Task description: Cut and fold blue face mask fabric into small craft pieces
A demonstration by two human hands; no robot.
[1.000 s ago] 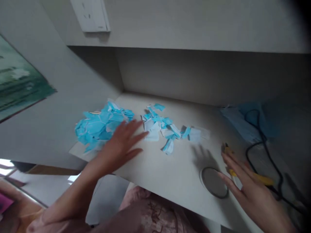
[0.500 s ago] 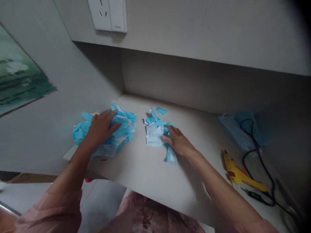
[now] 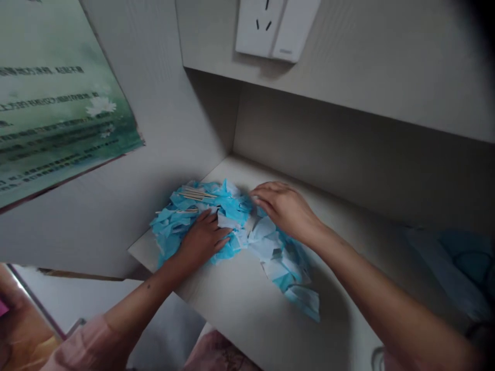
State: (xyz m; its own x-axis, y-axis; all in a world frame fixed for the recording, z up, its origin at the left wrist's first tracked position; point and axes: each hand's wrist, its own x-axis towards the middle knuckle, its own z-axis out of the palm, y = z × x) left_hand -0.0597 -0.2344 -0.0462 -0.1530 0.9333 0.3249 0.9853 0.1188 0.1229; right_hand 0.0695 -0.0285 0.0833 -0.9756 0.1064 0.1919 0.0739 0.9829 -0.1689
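Note:
A heap of blue and white paper scraps [image 3: 181, 219] lies in the back left corner of a pale desk [image 3: 251, 304]. My left hand [image 3: 203, 238] rests flat on the heap's front, fingers stretched out. My right hand [image 3: 284, 208] lies on the heap's right side, fingers curved down onto the scraps; a trail of scraps [image 3: 290, 275] runs from under it toward the front right. A few thin wooden sticks [image 3: 199, 195] lie on top of the heap at the back.
A white wall socket [image 3: 276, 26] sits on the panel above the desk. A green printed poster [image 3: 54, 98] hangs on the left wall. Blue fabric and a dark cable [image 3: 464, 257] lie at the far right. The desk's front edge runs diagonally below my left forearm.
My right hand has swept the separate pile of scraps leftward into the big heap. My left hand shifted to the heap's front. The view swung left, so the yellow glue gun is out of sight.

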